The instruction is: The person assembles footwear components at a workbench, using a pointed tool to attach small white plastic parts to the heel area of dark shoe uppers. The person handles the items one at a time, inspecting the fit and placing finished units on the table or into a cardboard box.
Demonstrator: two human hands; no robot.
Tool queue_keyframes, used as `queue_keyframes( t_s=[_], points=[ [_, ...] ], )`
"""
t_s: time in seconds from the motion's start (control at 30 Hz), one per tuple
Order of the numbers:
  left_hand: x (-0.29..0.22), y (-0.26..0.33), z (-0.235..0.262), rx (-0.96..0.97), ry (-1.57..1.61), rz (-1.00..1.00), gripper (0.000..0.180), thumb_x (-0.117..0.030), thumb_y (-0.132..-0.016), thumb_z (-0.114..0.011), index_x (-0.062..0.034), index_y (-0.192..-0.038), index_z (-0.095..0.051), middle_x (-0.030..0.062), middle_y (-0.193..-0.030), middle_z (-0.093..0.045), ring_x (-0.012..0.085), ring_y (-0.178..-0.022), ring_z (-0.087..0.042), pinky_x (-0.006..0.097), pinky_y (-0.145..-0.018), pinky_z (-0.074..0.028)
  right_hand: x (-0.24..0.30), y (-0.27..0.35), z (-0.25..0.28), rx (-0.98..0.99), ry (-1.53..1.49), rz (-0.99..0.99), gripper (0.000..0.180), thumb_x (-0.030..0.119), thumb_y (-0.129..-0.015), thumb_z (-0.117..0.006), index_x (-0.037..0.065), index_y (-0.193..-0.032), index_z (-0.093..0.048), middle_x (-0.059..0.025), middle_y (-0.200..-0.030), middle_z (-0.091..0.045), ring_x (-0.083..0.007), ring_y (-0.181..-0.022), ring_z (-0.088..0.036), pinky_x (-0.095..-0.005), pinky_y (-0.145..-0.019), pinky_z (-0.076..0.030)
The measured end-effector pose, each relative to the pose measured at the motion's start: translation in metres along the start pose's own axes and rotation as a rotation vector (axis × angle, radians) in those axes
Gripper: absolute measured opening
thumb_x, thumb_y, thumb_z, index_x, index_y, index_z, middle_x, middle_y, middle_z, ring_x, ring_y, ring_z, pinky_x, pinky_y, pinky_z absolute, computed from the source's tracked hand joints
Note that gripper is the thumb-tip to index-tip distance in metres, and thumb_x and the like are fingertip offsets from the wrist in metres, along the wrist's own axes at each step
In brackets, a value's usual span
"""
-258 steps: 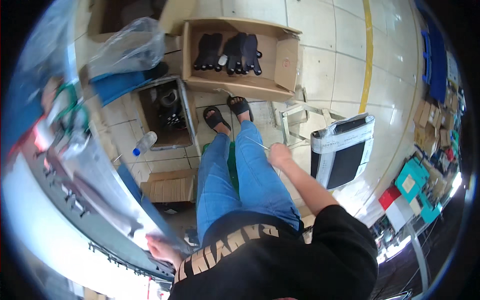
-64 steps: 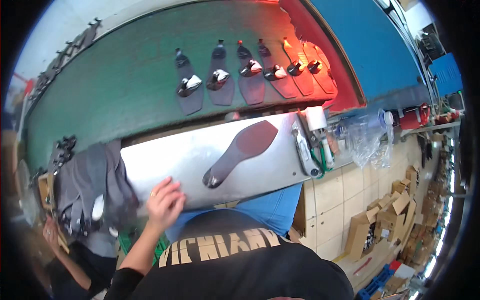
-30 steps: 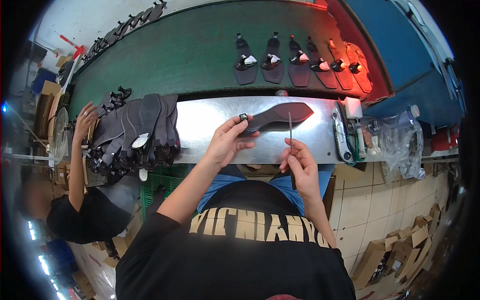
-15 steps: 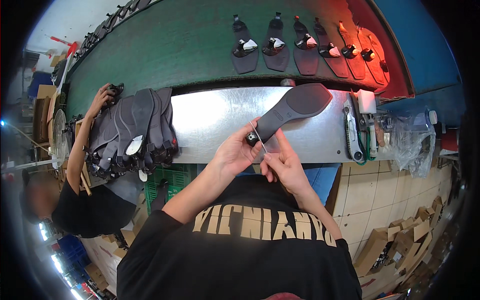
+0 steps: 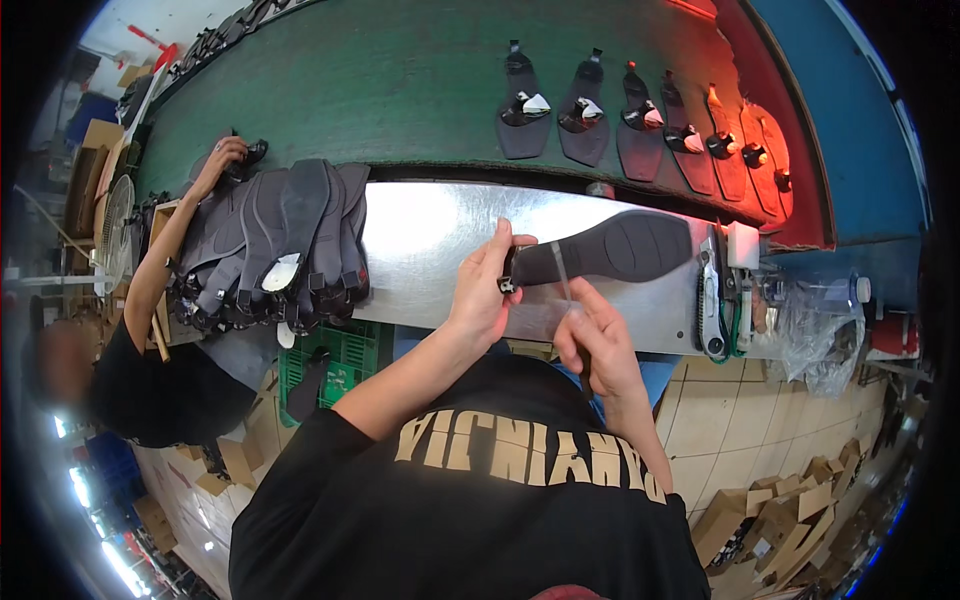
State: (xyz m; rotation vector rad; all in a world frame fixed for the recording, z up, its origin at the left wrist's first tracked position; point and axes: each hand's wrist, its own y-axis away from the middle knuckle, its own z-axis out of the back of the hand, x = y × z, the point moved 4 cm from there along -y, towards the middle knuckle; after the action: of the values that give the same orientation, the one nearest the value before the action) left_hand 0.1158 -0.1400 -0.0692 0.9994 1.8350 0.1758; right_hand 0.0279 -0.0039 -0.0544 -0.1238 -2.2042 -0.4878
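Observation:
My left hand [image 5: 484,290] is closed round the narrow heel end of a dark grey sandal sole [image 5: 630,247], held above the metal worktop. A small black fitting with a shiny piece [image 5: 508,285] shows beside its fingers. The broad toe end points right, its grooved face toward me. Across the narrow part of the sole runs a thin greyish strip [image 5: 559,268], blurred at its edges. My right hand [image 5: 603,338] pinches the strip's lower end between thumb and fingers; a dark slim end sticks out below that hand.
Sandal soles [image 5: 255,235] lie heaped on the left of the metal worktop [image 5: 430,215]. Several strapped sandals [image 5: 525,120] line the green bench [image 5: 400,90], some under red light. Cutters [image 5: 711,300] and a plastic bag [image 5: 815,320] lie right. A co-worker's hand [image 5: 228,155] handles a sandal.
The sole has swung to lie more level, and its grooved face now shows. My left hand has turned with its thumb up. The strip has shifted right along the sole with my right hand.

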Motion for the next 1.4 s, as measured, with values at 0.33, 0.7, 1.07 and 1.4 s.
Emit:
queue_keyframes(
  t_s=[0.33, 0.7, 1.07, 1.4],
  points=[
    [-0.014, -0.008, -0.02, 0.03, -0.159, -0.262, 0.056, -0.051, -0.095, -0.049, -0.0054, -0.066, -0.059, 0.0036, -0.06, -0.06, 0.0066, -0.046, -0.05, 0.021, -0.04, -0.037, -0.008, -0.001, -0.015, -0.09, -0.078, -0.058, 0.035, 0.011, -0.097, -0.05, 0.007, -0.13, -0.039, -0.0044, -0.064, -0.051, -0.0081, -0.048, -0.043, -0.0197, -0.043, -0.031],
    [-0.014, -0.016, -0.023, 0.056, -0.027, -0.053, 0.051, -0.05, -0.094, -0.054, -0.0049, -0.07, -0.063, 0.0016, -0.059, -0.058, 0.0062, -0.049, -0.05, 0.02, -0.045, -0.038, 0.035, -0.002, -0.016, -0.258, 0.87, 0.326, 0.012, 0.003, -0.09, -0.054, -0.001, -0.097, -0.064, -0.0083, -0.068, -0.061, -0.019, -0.054, -0.057, -0.0271, -0.051, -0.044],
    [-0.011, -0.024, -0.029, 0.009, -0.003, 0.124, 0.045, -0.049, -0.091, -0.058, -0.009, -0.072, -0.052, 0.0039, -0.06, -0.052, 0.0132, -0.051, -0.048, 0.027, -0.046, -0.039, 0.037, -0.005, -0.028, -0.22, 1.184, 0.563, 0.007, 0.002, -0.083, -0.062, 0.001, -0.09, -0.062, -0.0134, -0.077, -0.063, -0.0309, -0.066, -0.063, -0.0373, -0.057, -0.049],
    [-0.004, -0.016, -0.048, -0.002, 0.425, 0.468, 0.036, -0.049, -0.09, -0.058, -0.0132, -0.087, -0.057, 0.0052, -0.078, -0.06, 0.0208, -0.07, -0.058, 0.034, -0.065, -0.045, 0.043, -0.01, -0.016, -0.346, 1.195, 0.481, 0.005, 0.006, -0.089, -0.058, 0.002, -0.088, -0.059, -0.0164, -0.076, -0.063, -0.0345, -0.065, -0.062, -0.0409, -0.057, -0.048]
  ],
)
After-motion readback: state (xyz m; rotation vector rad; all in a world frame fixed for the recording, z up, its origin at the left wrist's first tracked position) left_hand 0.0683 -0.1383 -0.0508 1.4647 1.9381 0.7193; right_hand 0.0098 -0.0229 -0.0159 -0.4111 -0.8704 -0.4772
